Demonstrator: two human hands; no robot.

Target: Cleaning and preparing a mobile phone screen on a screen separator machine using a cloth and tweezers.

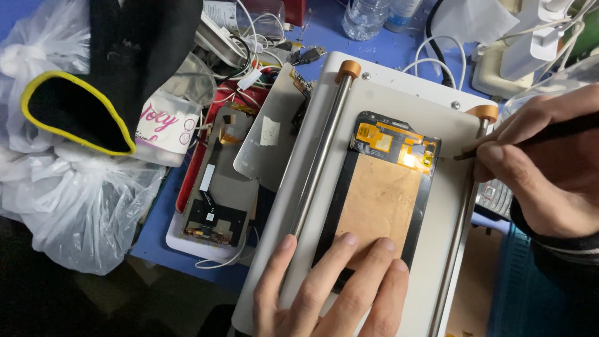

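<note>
A phone screen panel (380, 200) lies back side up on a white plate (399, 93) that has a metal rod (318, 156) along each side. The panel's back is copper coloured, with an orange flex circuit (396, 145) at its far end. My left hand (327, 287) lies flat on the panel's near end, fingers spread and pressing down. My right hand (543, 168) at the right edge grips a thin dark tool (474, 151). The tool's tip sits just right of the panel's far right corner.
Left of the plate lie other phone parts: a grey frame (215, 187) and a metal back plate (268, 137) over a red tray (187, 181). White plastic bags (68, 200), a black cloth with yellow trim (93, 81), cables (249, 43) and bottles (365, 15) crowd the blue table.
</note>
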